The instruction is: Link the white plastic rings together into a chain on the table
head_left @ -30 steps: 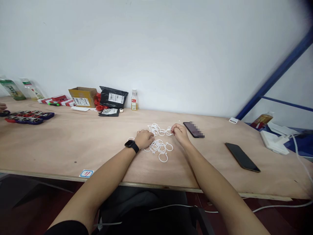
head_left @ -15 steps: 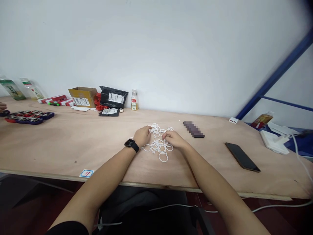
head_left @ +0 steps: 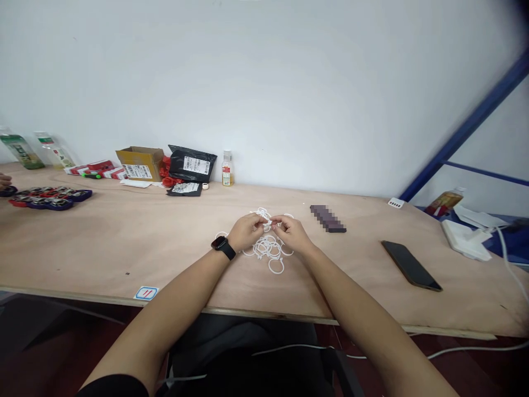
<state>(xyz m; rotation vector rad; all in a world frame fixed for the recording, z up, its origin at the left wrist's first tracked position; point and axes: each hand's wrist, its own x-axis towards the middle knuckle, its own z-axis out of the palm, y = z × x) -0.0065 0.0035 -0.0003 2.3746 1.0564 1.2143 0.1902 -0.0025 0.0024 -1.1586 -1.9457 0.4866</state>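
Both hands, left & right, pinched shut on one white ring above the ring pile on counter.

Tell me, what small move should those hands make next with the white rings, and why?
Probably lift the pinched ring clear of the pile of white rings: the left hand and right hand meet on it just above the heap, which looks tangled.
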